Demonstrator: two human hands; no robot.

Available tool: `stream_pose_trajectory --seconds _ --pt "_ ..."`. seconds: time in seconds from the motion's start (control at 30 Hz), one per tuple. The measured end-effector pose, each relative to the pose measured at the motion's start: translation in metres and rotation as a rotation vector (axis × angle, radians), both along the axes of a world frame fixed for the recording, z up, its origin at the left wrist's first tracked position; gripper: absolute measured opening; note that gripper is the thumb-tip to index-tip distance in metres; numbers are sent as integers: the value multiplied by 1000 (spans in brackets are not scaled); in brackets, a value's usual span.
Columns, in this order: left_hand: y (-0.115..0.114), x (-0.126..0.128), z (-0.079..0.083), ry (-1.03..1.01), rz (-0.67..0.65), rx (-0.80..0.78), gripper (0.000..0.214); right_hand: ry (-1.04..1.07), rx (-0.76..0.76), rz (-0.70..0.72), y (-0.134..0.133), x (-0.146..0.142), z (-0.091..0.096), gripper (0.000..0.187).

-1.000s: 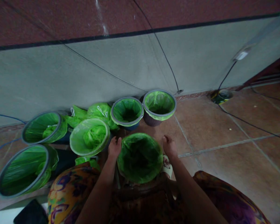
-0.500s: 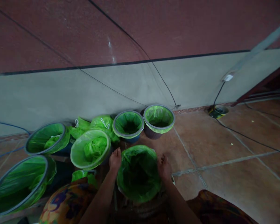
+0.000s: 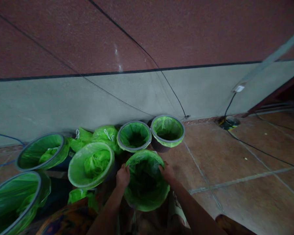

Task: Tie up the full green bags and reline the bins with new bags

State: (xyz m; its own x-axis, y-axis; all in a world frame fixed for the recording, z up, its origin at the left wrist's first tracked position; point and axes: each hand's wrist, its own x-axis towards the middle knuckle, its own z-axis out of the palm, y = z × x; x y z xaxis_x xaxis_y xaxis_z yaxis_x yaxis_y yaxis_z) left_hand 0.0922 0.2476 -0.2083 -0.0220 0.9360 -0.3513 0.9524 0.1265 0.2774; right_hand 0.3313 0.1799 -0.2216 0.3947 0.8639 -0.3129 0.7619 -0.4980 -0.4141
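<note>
Green-lined bin (image 3: 148, 206) held by its rim
The left edge is grasped by the fingers of the left hand (image 3: 122, 176), the right edge by those of the right hand (image 3: 167, 173); the bin is held just before two grey-rimmed bins (image 3: 160, 146) set by the wall (image 3: 127, 91).

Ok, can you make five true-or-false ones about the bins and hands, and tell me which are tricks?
1. The left hand and right hand hold opposite sides of the nearest lined bin. True.
2. The left hand holds a broom. False: it's at that bin's edge.
3. Crumpled green plastic lies in the bin just left of the left hand. True.
4. All the bin liners are red. False: they're green.
5. The wall is one colour. False: the wall is reddish above, pale grey below.
</note>
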Motion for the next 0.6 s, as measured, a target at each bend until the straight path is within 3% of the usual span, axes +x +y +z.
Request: stream_pose_trajectory --seconds 0.13,0.23,0.3,0.4,0.5,0.6 --pt "-3 -3 -5 7 6 25 32 -65 114 -118 35 15 28 50" --pt "-5 -2 -5 -8 45 9 31 -180 300 -120 69 34 48 42" --pt "-5 -1 -1 -26 67 -17 33 -217 263 -36 90 48 55 41" --pt "-3 -1 7 -49 83 -72 37 -242 82 112 109 63 59 37" --pt "-1 -3 16 -54 101 -45 50 -289 11 232 112 70 59 32" --pt "4 -7 26 -51 93 80 60 -350 46 274 109 74 66 34"
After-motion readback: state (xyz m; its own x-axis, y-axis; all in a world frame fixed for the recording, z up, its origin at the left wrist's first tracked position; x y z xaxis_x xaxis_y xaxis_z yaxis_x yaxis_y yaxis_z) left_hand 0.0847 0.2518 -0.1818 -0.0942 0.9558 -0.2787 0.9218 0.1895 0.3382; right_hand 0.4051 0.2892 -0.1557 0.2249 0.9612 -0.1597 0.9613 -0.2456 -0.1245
